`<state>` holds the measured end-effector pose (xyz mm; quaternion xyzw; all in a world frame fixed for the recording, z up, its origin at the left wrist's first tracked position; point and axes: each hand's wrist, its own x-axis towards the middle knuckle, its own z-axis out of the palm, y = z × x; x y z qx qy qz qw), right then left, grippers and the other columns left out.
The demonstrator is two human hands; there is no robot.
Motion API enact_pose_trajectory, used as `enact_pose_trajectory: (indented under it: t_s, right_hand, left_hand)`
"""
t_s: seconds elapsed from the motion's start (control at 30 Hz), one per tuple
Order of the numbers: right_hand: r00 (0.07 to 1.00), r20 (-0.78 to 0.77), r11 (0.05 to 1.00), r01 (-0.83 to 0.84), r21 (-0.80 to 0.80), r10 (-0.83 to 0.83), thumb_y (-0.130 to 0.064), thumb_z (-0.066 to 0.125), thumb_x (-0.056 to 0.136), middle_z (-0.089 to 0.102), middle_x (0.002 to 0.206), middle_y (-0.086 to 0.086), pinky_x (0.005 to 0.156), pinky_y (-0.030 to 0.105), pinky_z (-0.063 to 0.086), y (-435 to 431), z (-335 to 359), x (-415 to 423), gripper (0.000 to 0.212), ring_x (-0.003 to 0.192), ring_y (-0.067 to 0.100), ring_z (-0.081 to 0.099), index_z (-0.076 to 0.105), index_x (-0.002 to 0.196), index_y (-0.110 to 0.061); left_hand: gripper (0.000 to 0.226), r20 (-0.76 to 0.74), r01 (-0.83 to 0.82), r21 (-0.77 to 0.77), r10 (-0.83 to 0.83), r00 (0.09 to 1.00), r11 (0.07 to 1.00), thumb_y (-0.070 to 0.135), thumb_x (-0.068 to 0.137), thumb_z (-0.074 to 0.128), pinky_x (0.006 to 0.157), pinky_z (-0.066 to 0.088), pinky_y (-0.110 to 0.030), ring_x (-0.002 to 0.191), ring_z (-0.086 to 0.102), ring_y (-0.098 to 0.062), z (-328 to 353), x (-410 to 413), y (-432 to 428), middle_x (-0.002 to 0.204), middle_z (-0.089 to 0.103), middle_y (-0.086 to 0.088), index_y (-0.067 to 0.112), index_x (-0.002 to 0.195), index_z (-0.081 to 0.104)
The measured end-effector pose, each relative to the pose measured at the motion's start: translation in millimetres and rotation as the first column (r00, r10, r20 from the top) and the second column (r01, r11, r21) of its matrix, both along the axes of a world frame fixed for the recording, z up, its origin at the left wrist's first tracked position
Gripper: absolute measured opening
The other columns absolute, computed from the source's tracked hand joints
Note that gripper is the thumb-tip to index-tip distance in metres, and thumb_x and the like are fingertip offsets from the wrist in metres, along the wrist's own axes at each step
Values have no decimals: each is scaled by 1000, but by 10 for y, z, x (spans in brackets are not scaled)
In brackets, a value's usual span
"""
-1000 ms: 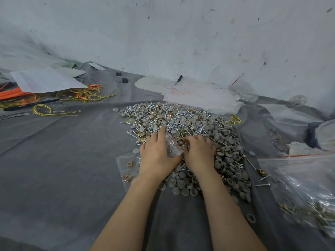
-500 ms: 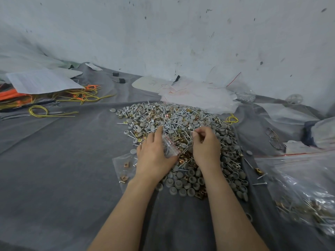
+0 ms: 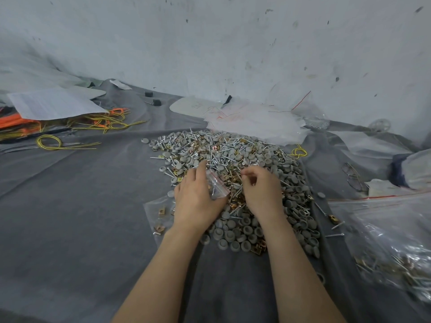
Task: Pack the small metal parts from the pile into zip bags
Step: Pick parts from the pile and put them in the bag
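Left hand (image 3: pixel 198 199) grips the small zip bag (image 3: pixel 218 186), red-striped mouth turned rightward. Right hand (image 3: pixel 262 191), just beside it over the pile (image 3: pixel 233 152), has fingers curled; whether they pinch a part cannot be told

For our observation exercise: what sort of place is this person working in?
Probably a small hand-packing workshop: a pile of screws, caps and clips on a grey cloth, the left hand holding a zip bag, a large bag of parts nearby.
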<state>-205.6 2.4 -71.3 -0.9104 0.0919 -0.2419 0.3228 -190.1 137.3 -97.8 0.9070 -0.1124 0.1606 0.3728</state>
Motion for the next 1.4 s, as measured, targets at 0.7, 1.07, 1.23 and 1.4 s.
enact_pose_trajectory:
  t_s: [0.7,1.07,1.23,1.4]
  right_hand:
    - [925,-357,970,47,-239,-133,-29,53,94,47,128,6,102,46,31,132,-62,52,19,124,29,35,62,109,-21]
    - [904,-405,930,-22,-366,-138,-36,51,94,41,133,7,104,47,28,105,-58,40,27,128,32,30,62,116,-25]
    - [933,-335,942,10,-337,-129,-32,52,95,48,126,4,101,46,30,116,-84,38,20,123,29,36,64,110,-26]
    - [999,42,1000,5,28,-6,-18,56,94,62,94,-3,79,12,44,51,-30,58,15,86,7,56,68,102,-13]
  left_hand:
    - [91,1,-7,11,7,1000,1000,38,76,72,110,27,-40,132,34,-21,-15,-3,-11,141,39,-2,20,149,21]
    - [90,-4,-41,13,42,999,999,39,77,71,108,26,-40,132,34,-22,-14,3,-4,140,39,-2,21,149,20]
    - [90,-9,-50,16,50,999,999,38,77,70,108,26,-40,130,35,-23,-13,1,-7,139,40,-3,20,149,19]
    - [90,-15,-49,27,49,999,998,36,77,71,107,27,-40,129,36,-23,1,-10,-4,138,40,-3,21,149,19]
